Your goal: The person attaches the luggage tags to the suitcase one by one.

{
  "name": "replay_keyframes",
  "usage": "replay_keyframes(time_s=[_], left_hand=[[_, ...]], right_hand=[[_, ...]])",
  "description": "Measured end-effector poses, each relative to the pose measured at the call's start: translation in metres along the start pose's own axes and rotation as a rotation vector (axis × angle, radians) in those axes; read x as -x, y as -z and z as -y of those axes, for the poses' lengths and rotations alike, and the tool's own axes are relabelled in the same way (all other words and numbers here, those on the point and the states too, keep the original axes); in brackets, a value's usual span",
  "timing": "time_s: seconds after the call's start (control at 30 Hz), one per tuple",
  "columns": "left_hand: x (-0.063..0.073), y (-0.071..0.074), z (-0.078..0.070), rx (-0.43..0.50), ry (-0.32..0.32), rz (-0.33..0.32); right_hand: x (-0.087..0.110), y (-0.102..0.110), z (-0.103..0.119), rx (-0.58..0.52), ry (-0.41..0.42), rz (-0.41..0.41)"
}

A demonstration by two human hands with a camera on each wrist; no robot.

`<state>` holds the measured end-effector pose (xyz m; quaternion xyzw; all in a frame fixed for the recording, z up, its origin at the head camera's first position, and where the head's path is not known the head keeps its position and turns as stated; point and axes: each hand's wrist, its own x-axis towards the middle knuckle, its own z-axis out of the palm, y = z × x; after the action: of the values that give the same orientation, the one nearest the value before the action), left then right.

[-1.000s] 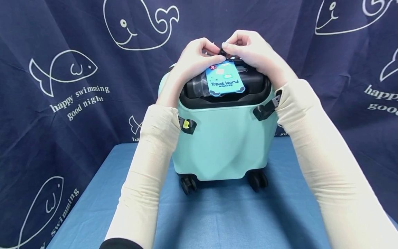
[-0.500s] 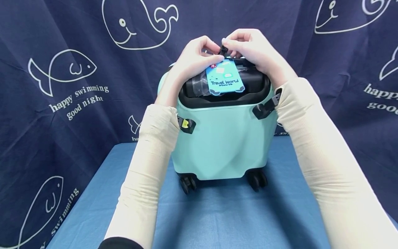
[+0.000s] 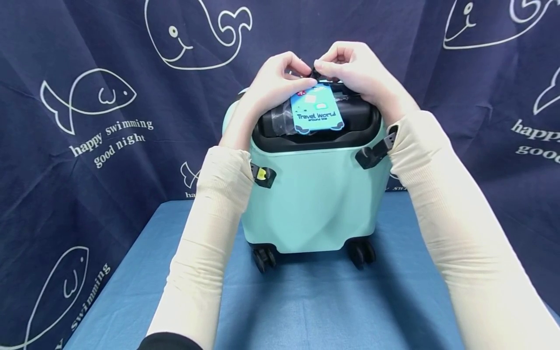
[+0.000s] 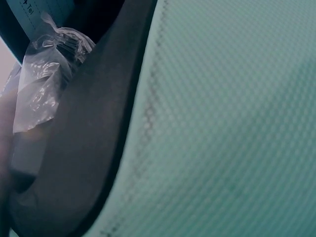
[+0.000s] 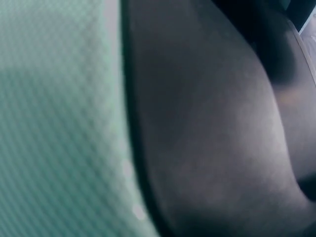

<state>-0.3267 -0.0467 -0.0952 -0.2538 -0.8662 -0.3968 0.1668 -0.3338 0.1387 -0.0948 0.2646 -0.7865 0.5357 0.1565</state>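
A mint-green suitcase (image 3: 315, 199) stands upright on its wheels, with a black recessed top panel (image 3: 315, 144). Over its top hangs a blue luggage tag (image 3: 318, 114) printed "Travel World". My left hand (image 3: 276, 80) pinches the tag's short black strap (image 3: 314, 74) between thumb and index finger. Meeting it from the other side, my right hand (image 3: 355, 68) pinches the strap's upper end with thumb and curled index finger. Fingers partly hide the strap and the suitcase's top handle. Up close, the left wrist view shows clear plastic wrap (image 4: 42, 84) beside the tag's edge (image 4: 32, 15).
Blue cloth (image 3: 288, 311) covers the table under the suitcase. Behind hangs a navy curtain (image 3: 280, 29) with white whale and fish drawings. Small black wrist cameras (image 3: 264, 176) sit at both cuffs, close to the suitcase's front. Its black wheels (image 3: 362, 253) rest on the cloth.
My right fingers rose slightly half a second ago, showing more of the black strap, and are now lower again beside the left fingertips. The left hand and suitcase stay nearly still.
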Motion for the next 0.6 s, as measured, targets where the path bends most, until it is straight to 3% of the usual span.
replay_keyframes(time_s=[0.27,0.6], left_hand=[[0.0004,-0.0004,-0.0004,-0.015,-0.01,-0.002],[0.0004,-0.0001,-0.0003,-0.032,0.007,-0.021]], right_hand=[[0.0007,-0.0022,0.0018,0.033,0.008,-0.039],[0.0028,-0.0018,0.0015,-0.037,0.003,0.012]])
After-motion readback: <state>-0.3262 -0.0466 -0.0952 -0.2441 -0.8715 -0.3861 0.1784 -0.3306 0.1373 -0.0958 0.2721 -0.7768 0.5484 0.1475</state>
